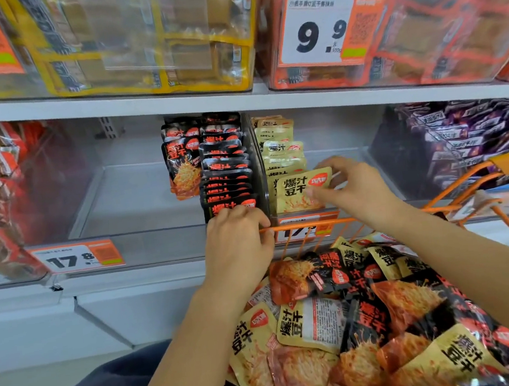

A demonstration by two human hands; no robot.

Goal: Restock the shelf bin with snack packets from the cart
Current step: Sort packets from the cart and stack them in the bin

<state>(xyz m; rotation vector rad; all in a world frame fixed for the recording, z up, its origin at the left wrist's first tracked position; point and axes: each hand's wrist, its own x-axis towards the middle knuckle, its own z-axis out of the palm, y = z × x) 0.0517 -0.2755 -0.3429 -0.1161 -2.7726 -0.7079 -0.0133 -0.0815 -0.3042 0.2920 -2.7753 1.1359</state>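
- Left hand (pixel 238 241) curled over the front black packet (pixel 231 208) in the bin (pixel 141 201), fingers bent onto its top edge — gripping it at the bin's front lip.
- Right hand (pixel 351 187) pinching a yellow packet (pixel 301 191) between thumb and fingers, upright at the front of the yellow row (pixel 280 149).
- Hands apart, one on each side of the clear divider (pixel 257 167).
- Black row (pixel 224 161) standing on edge just left of the divider, running back toward the shelf wall; one more black packet leaning against its left side, face out.
- Rest of the bin left of the black row bare down to its clear floor.
- Cart (pixel 465 180) — orange wire — pressed up to the shelf at lower right, its front rim crossing just below the left hand's fingers.
- Loose packets (pixel 353 308) heaped in the cart, black and yellow mixed, lying flat and overlapping.
- Price tag (pixel 78 258) reading 17.8 on the shelf edge at left; a second tag behind the cart rim, partly hidden.
- Upper shelf holding yellow-trimmed packs at left, orange-trimmed packs at right, with a 9.9 sign (pixel 319 27).
- Purple packets (pixel 473 132) in the bin at far right.
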